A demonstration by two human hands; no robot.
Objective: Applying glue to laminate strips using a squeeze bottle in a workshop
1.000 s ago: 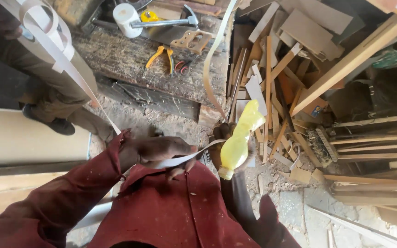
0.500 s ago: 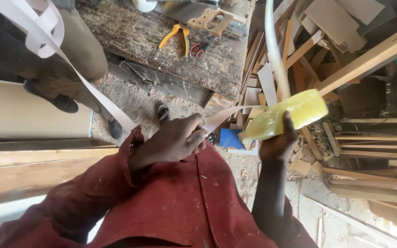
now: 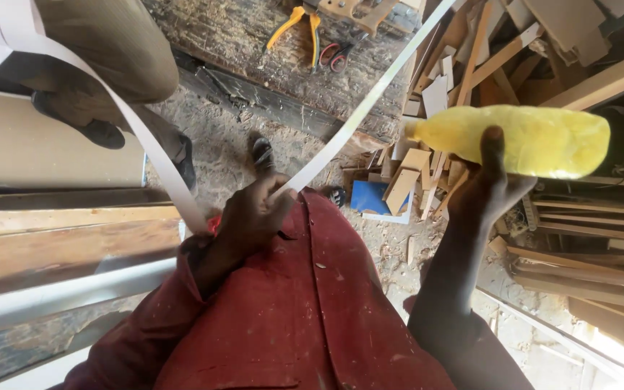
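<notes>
My left hand (image 3: 248, 218) is closed around a long white edging strip (image 3: 359, 115) that runs up to the top right and loops back over the upper left. My right hand (image 3: 490, 189) is raised at the right and holds a yellow plastic bottle (image 3: 518, 141) lying sideways, its neck pointing left. I wear a dusty red garment (image 3: 290, 310) that fills the lower middle of the view.
A rough wooden workbench (image 3: 276, 58) at the top carries yellow-handled pliers (image 3: 299, 23) and small red-handled scissors (image 3: 335, 56). Another person's leg and dark shoe (image 3: 88, 119) stand at upper left. Wood offcuts (image 3: 471, 65) pile at the right, boards (image 3: 59, 245) lie at the left.
My right hand has lifted the yellow bottle higher and turned it sideways. My left hand has kept hold of the white strip, which now runs straighter toward the upper right.
</notes>
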